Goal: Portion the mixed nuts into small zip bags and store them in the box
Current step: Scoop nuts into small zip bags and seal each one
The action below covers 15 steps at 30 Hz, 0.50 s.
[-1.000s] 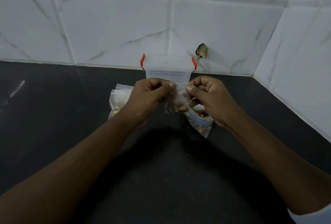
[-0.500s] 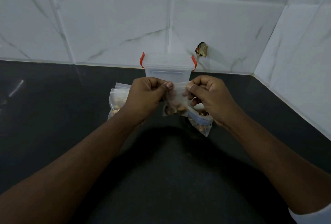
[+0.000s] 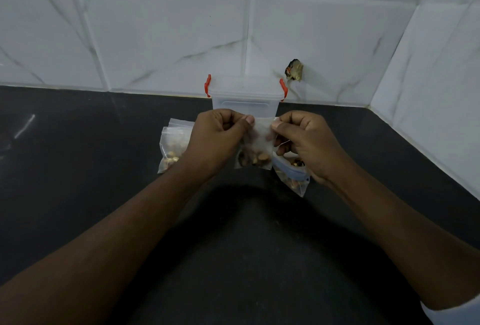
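Note:
A small clear zip bag (image 3: 255,151) with mixed nuts at its bottom hangs above the black counter. My left hand (image 3: 218,138) pinches its top left corner and my right hand (image 3: 305,142) pinches its top right corner. Behind the bag stands a translucent box (image 3: 245,102) with a lid and red clips, against the tiled wall. Two filled zip bags (image 3: 172,146) lie on the counter, left of my left hand. A larger bag of nuts with a blue strip (image 3: 292,175) lies under my right hand, partly hidden.
The black counter (image 3: 78,168) meets white marble tiles at the back and on the right. A small dark and yellow object (image 3: 294,70) sticks to the wall, right of the box. A pale streak (image 3: 24,125) shows on the counter at far left.
Both hands have raised the small bag slightly and drawn its top edge wider between the thumbs. The other bags and the box stay put.

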### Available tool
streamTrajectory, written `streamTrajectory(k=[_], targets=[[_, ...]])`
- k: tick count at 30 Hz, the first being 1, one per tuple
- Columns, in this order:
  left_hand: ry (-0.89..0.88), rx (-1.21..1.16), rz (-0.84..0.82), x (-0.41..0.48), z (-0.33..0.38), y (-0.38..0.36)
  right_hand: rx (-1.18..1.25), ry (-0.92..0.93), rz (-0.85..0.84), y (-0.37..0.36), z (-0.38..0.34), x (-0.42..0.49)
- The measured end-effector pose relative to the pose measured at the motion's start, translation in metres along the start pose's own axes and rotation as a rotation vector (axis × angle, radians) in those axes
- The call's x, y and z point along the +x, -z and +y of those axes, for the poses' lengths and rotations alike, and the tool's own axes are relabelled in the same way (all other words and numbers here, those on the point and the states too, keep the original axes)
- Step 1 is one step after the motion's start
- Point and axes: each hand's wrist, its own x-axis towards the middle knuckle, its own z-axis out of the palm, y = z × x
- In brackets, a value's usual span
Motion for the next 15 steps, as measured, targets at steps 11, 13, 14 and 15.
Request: streamTrajectory(k=[11,13,14,15], targets=[[0.18,-0.341,-0.084,-0.0039,0.0043,-0.0039,-0.123,0.184,0.008,-0.0015,-0.0077,-0.006],[0.167,-0.352,-0.073,-0.0031,0.0041,-0.0017,-0.166,0.201,-0.004,-0.0026,-0.0081,-0.0066],[0.159,-0.351,-0.068,-0.0024,0.0038,-0.0004,-0.183,0.204,-0.004,-0.0022,-0.0083,-0.0069],[0.148,-0.346,-0.063,-0.0022,0.0035,0.0004,-0.193,0.207,0.0,-0.0014,-0.0083,-0.0072]])
